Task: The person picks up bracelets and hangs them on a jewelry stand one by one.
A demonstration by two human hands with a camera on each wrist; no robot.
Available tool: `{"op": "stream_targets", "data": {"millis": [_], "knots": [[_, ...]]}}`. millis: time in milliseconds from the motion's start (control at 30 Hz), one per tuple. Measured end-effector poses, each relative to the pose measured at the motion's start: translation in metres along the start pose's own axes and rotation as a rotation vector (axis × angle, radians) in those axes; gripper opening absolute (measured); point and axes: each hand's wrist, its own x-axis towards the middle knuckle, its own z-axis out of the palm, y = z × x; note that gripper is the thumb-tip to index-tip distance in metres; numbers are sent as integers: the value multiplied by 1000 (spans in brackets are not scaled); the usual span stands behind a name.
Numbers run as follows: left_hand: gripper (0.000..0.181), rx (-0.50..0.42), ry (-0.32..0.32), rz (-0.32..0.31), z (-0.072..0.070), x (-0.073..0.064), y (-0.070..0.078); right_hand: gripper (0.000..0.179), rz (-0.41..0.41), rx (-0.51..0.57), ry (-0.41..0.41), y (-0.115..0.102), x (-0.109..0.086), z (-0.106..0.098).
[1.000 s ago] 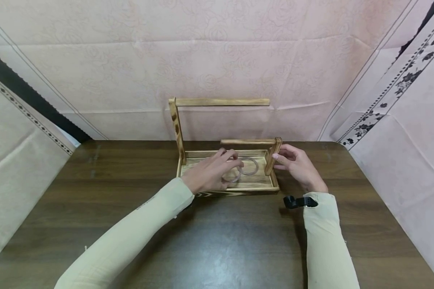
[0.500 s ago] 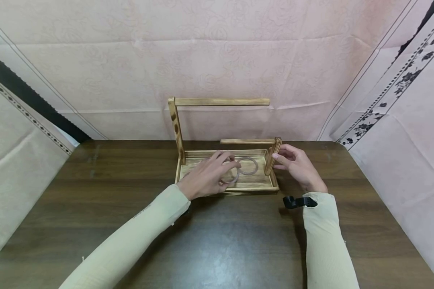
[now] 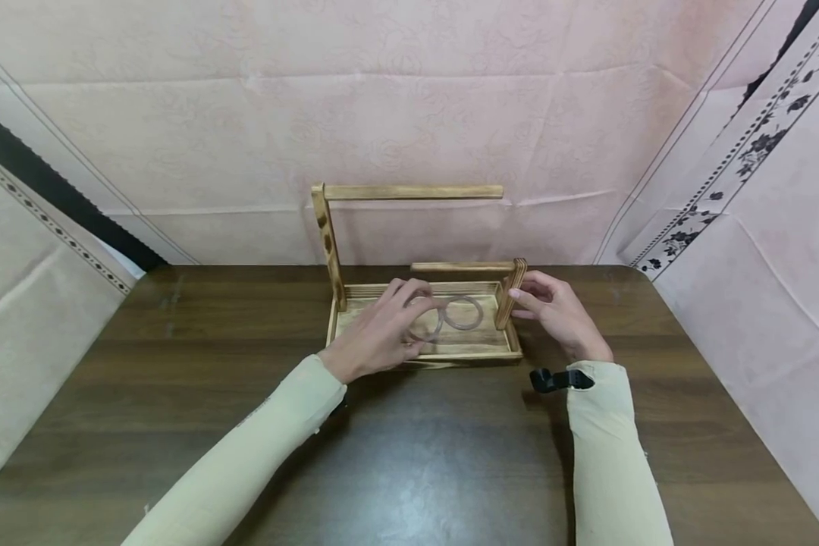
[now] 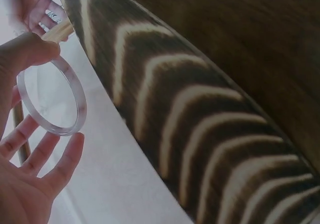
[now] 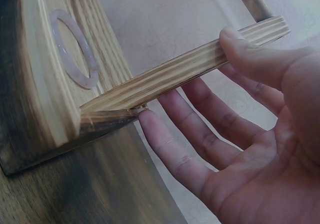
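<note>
A wooden stand (image 3: 478, 350) with a low-rimmed tray, two upright posts and two horizontal bars sits on the table. My left hand (image 3: 382, 326) is over the tray's left half. Its thumb and fingers hold a pale translucent bangle (image 4: 80, 106), with the thumb at the top and fingertips at the lower rim. A second bangle (image 3: 462, 312) lies flat in the tray, also seen as a pinkish bangle (image 5: 75, 48) in the right wrist view. My right hand (image 3: 560, 311) grips the shorter right post (image 5: 180, 66), its thumb on one side and several fingertips partly hidden behind.
The tall left post (image 3: 329, 243) carries a long bar (image 3: 412, 192) reaching right above the tray. A shorter bar (image 3: 460, 267) extends left from the low post. Behind the dark wooden table (image 3: 246, 440) hangs a pale patterned cloth (image 3: 409, 114).
My left hand has shifted a little left with its bangle, and the gap from the other bangle's middle has widened. My right hand stays on the post. The head view has turned slightly.
</note>
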Motion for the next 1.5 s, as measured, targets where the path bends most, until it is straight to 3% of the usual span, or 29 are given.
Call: {"op": "stream_targets", "data": {"millis": [933, 1500], "knots": [[55, -7, 181, -28, -3, -9, -4, 35, 6, 50, -3, 5, 1, 2], [56, -1, 242, -32, -11, -8, -5, 35, -4, 64, 2, 5, 2, 1]]}}
